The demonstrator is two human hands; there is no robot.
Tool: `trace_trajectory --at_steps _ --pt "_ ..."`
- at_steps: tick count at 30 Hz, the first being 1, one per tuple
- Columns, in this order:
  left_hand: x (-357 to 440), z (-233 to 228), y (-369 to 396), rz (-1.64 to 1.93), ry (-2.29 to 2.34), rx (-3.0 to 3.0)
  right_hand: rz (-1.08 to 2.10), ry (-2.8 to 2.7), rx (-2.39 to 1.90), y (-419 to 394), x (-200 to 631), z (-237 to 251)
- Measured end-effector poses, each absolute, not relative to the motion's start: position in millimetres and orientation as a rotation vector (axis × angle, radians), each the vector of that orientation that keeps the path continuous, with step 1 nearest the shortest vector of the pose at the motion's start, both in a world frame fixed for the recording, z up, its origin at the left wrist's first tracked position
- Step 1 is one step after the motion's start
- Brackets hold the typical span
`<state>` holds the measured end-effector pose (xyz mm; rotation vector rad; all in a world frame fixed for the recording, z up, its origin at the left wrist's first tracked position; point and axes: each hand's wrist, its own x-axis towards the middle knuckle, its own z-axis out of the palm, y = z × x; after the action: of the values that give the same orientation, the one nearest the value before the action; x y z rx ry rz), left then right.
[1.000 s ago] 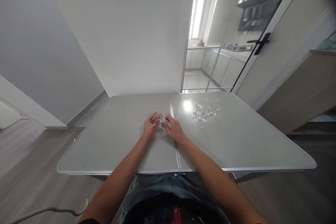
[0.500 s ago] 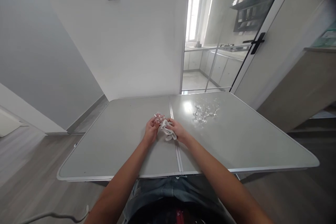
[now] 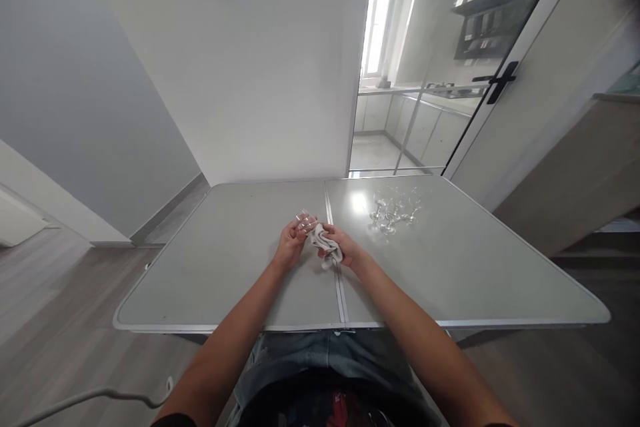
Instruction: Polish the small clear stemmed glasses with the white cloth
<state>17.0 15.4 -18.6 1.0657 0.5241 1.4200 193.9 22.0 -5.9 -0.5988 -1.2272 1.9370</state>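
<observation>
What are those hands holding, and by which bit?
Left hand: a clear glass, by its near side. Right hand: a bunched pale cloth, by its right side.

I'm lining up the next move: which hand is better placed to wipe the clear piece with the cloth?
Probably the right hand: it holds the pale cloth, close beside the clear piece. The left hand is occupied holding that piece.

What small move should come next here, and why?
Probably bring the pale cloth gently onto the clear glass and wipe: the left hand holds the glass, while the right hand grips the bunched cloth close beside it.
</observation>
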Motion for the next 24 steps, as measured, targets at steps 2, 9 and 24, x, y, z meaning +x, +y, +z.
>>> trace_trajectory --at_steps 2,9,24 --pt "17 -18 16 1.421 0.517 1.085 2.040 -1.160 -0.557 23 193 -4" --pt "16 -18 19 1.515 0.571 1.062 1.085 -1.196 -0.938 21 189 -2" --pt "7 -18 26 1.679 0.663 1.086 0.537 -1.862 -1.203 16 187 -8"
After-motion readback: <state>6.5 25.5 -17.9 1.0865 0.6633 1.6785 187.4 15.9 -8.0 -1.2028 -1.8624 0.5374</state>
